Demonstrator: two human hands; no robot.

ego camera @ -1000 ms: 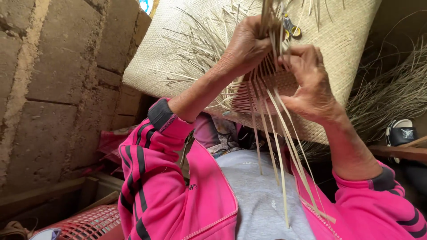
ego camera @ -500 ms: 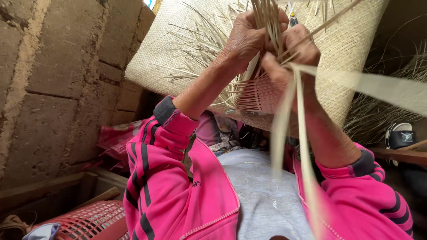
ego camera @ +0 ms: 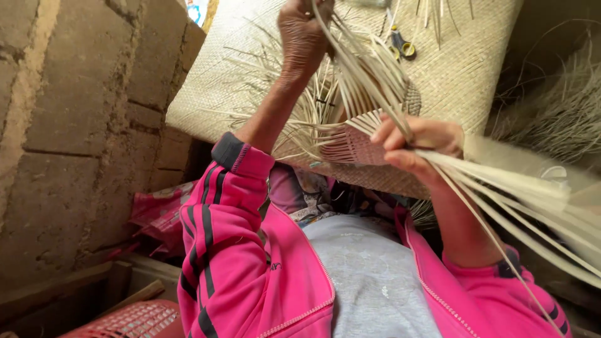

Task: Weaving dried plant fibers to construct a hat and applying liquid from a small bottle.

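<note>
- Pale dried straw strips (ego camera: pixel 369 81) fan out everywhere here, and both hands are right in among them.
- The left hand (ego camera: pixel 303 31) is up high, fingers closed around a bunch of strips, pulling them taut, it seems, so they stay sorted.
- The right hand (ego camera: pixel 416 144) sits lower, pinched shut on another sheaf that trails off toward the camera's right edge, likely to hold those ends clear of the weave.
- Between the hands sits the small woven piece (ego camera: pixel 354 147), half made, loose ends bristling, held above the person's lap.
- Behind it lies a big woven mat (ego camera: pixel 476 75), with yellow-handled scissors (ego camera: pixel 400 45) resting on it, close at hand.
- Low left, a red plastic basket (ego camera: pixel 125 319) and a crumpled pink wrapper (ego camera: pixel 156 213) lie by the brick wall (ego camera: pixel 75 125); its print is unreadable.
</note>
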